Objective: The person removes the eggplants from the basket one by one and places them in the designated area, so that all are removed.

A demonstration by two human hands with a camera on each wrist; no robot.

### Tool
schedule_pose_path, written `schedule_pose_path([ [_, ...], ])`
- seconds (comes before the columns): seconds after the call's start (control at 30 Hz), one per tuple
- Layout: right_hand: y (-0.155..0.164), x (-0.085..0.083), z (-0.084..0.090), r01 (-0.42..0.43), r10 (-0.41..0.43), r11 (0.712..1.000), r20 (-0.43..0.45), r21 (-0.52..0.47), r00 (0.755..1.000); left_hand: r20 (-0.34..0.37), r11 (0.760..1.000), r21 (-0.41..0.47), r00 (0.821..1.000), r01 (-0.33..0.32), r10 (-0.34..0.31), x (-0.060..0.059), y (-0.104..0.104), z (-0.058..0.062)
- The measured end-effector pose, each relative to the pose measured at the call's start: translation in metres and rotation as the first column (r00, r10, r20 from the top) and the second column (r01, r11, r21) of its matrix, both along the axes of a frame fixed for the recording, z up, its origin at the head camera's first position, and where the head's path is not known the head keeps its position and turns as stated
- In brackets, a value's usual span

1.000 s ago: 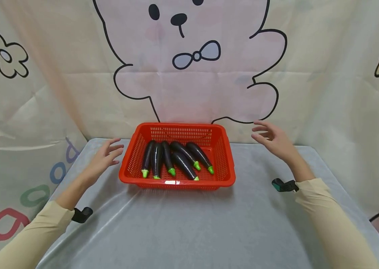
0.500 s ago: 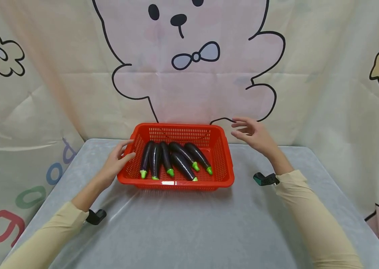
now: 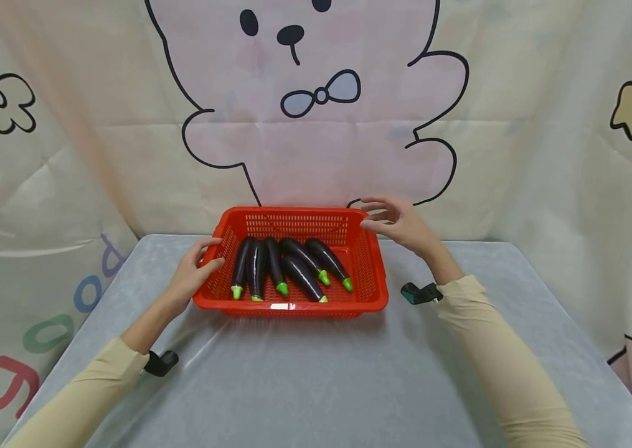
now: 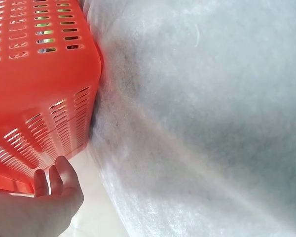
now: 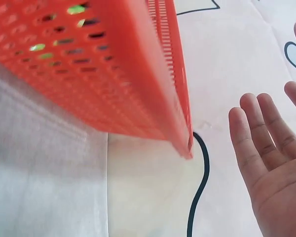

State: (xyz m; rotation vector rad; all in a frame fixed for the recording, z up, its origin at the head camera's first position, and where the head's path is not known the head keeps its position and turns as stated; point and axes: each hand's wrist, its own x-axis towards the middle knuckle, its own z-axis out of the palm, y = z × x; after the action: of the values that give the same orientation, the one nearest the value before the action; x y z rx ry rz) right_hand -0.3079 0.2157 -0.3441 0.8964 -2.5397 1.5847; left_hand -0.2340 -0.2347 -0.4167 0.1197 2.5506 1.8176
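Observation:
A red plastic basket (image 3: 368,305) stands on the grey cloth, with several dark purple eggplants (image 3: 256,264) lying inside, their green stem ends towards the front. My left hand (image 3: 188,280) holds the basket's left rim. Its thumb and index finger reach over the edge, and in the left wrist view the other fingers (image 4: 64,175) curl beside the slotted outer wall. Near the back right corner of the basket, my right hand (image 3: 402,227) hovers above the rim, fingers spread and loosely bent. The right wrist view shows a gap between that hand (image 5: 281,163) and the basket.
A grey cloth (image 3: 304,373) covers the table. Behind it hangs a pale curtain (image 3: 142,162) printed with a bear, and its side panels flank the table. Each wrist wears a small black camera mount, such as the right one (image 3: 422,294).
My left hand has moved right from beside the basket to its left rim. My right hand has travelled left towards the basket's right rim. The basket and eggplants have stayed put.

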Motion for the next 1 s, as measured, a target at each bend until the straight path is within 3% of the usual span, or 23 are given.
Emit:
schedule_pose_path([
  [0.6,-0.050,-0.017,0.010,-0.081,0.077,0.996,0.097,0.039,0.992,0.010,1.000,0.027,1.000,0.003,-0.003,-0.001,0.001,-0.001],
  [1.0,-0.072,-0.029,-0.002,-0.062,0.055,0.996,0.116,0.060,0.992,0.023,0.999,0.048,1.000,0.012,-0.013,-0.001,0.000,-0.002],
])
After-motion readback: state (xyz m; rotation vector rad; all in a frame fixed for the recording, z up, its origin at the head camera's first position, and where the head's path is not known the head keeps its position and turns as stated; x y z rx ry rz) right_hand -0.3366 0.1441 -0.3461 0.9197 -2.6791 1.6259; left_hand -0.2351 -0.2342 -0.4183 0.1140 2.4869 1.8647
